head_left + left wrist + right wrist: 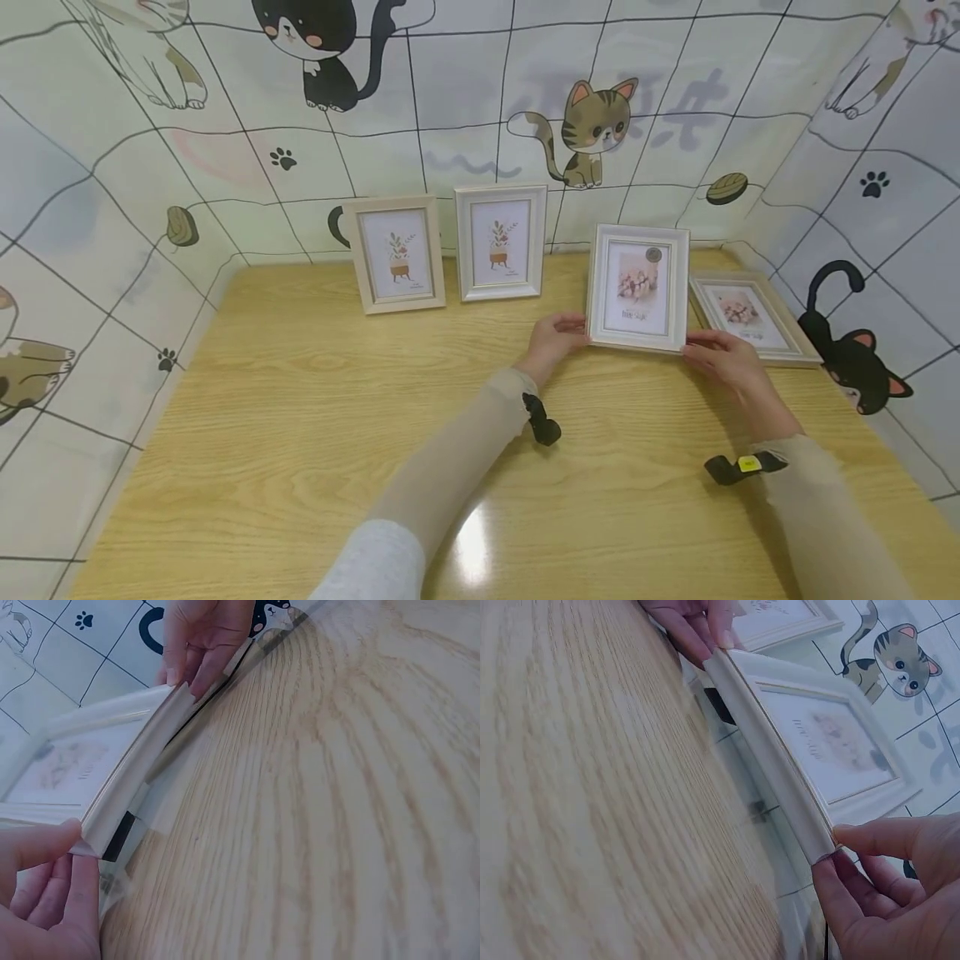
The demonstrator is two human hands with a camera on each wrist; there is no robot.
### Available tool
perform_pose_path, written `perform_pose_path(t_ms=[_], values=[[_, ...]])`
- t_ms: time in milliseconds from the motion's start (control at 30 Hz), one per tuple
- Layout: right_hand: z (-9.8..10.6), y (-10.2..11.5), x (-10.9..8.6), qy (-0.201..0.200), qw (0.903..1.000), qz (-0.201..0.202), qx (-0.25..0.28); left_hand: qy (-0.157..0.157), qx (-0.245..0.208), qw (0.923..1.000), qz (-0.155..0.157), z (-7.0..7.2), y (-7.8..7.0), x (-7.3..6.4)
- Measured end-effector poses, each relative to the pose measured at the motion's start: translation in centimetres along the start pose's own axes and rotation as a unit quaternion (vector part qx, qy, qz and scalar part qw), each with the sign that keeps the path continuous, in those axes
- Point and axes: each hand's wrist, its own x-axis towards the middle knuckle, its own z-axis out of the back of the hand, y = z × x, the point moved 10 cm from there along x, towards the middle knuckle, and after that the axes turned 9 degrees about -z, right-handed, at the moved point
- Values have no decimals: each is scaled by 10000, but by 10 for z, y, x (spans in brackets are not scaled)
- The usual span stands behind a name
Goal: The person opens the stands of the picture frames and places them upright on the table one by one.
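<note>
Both hands hold a white picture frame point(637, 287) with a pink flower print and a round dark sticker in its upper right corner. My left hand point(553, 342) pinches the lower left corner between thumb and fingers, and my right hand point(731, 362) pinches the lower right corner. In the left wrist view the left thumb lies on the front of the picture frame point(135, 780), with fingers beneath. The right wrist view shows the right hand point(900, 885) gripping in the same manner. The frame leans back, its lower edge raised off the wooden table point(592, 787).
A cream picture frame point(397, 254) and a white picture frame point(500, 242), both with plant prints, stand at the back of the table. Another cream frame point(753, 317) with a flower print lies at the right. Cat-patterned cloth walls point(450, 100) enclose the table's back and sides.
</note>
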Motion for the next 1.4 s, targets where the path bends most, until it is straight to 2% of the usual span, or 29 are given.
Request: perform_pose_path(t_ms=[133,300,467,500,600,700,767,900,1067,1233,1400], values=[[-5,4,1,15,9997,237,98,41,17,9998,-215,3,-3,1],[-8,8,5,-36,9990,443,69,29,118,9995,-278,6,-5,1],[-10,14,13,-305,9972,578,-358,2,220,9989,-416,10,-7,2],[-11,15,15,-397,9956,595,-605,-20,236,9988,-436,11,-7,2],[-14,19,21,-719,9827,616,-1593,-51,281,9983,-500,13,-9,4],[-17,24,25,-1060,9575,667,-2599,-89,347,9978,-552,15,-11,5],[-18,26,27,-1150,9517,700,-2760,-120,448,9971,-597,17,-12,7],[-20,27,35,-1168,9518,815,-2715,-102,673,9952,-702,19,-13,9],[-20,27,42,-1259,9534,852,-2604,85,967,9918,-836,18,-15,9],[-23,28,48,-1264,9576,864,-2439,198,1373,9850,-1026,17,-16,10],[-28,28,53,-1321,9560,707,-2522,280,1789,9760,-1212,15,-19,10]])
